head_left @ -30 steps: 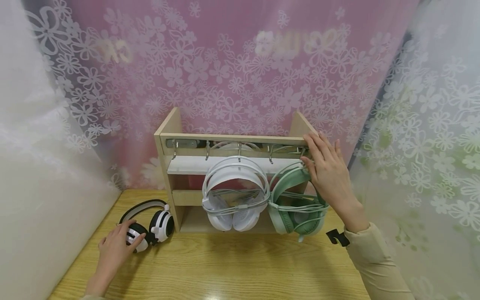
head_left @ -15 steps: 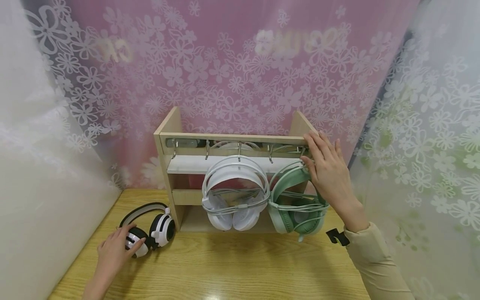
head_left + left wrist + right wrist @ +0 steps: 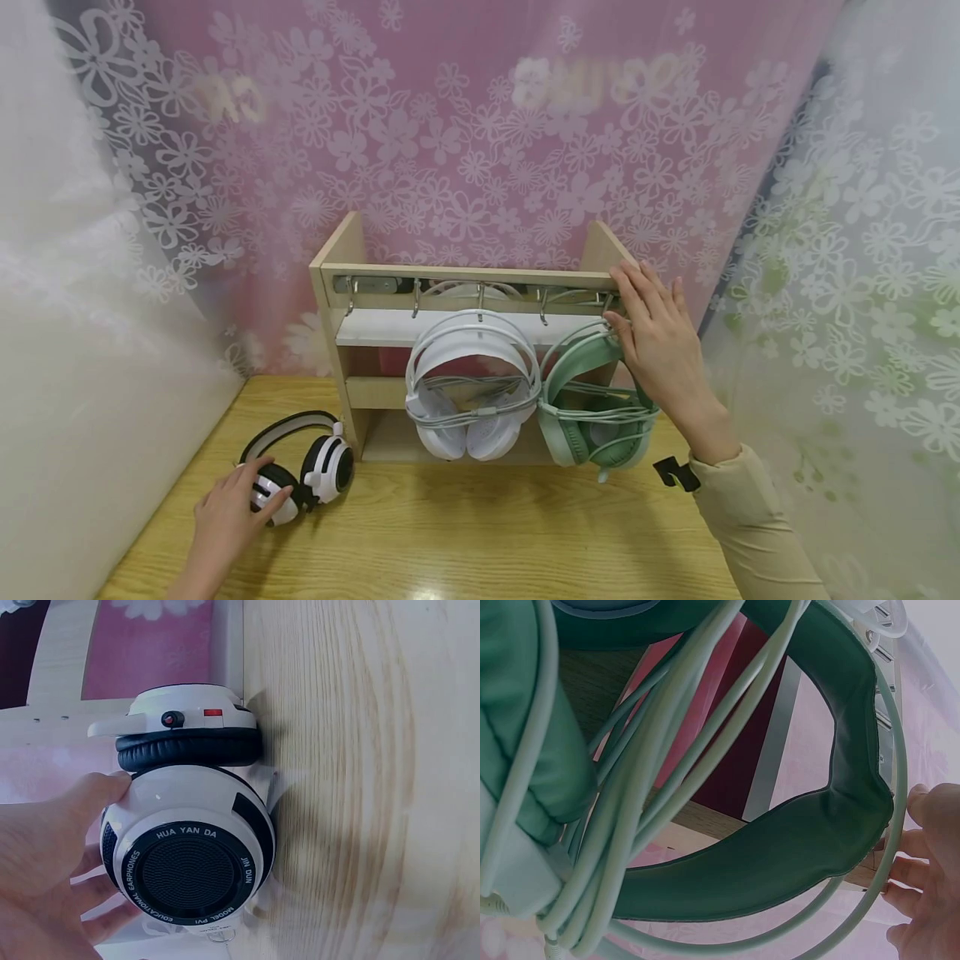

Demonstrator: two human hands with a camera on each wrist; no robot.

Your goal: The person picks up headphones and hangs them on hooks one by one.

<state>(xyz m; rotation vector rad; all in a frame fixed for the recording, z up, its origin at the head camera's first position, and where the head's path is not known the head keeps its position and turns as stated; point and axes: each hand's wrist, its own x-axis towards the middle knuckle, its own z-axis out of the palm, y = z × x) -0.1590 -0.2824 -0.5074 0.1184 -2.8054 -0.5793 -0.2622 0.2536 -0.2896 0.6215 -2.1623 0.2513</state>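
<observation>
At the left of the table lies a pair of black-and-white headphones (image 3: 327, 468). My left hand (image 3: 228, 517) holds its nearer ear cup (image 3: 187, 859) between thumb and fingers; the fingertips are partly hidden behind the cup. My right hand (image 3: 663, 350) rests on the right end of the wooden rack's top board (image 3: 465, 272), fingers laid out straight. Just below the right thumb, green headphones (image 3: 573, 392) hang from a hook, their cable (image 3: 652, 765) wound around them. White headphones (image 3: 472, 350) hang from a middle hook with their cable bundled.
Several metal hooks line the rack's front board, among them a bare left hook (image 3: 349, 296). A white shelf (image 3: 367, 327) sits behind them. The wooden table (image 3: 450, 533) stretches in front. A pink floral curtain (image 3: 465, 125) hangs behind the rack.
The black-and-white headphones have shifted slightly toward me and to the right under my left hand. My right hand has stayed on the rack. The hanging headphones have not moved.
</observation>
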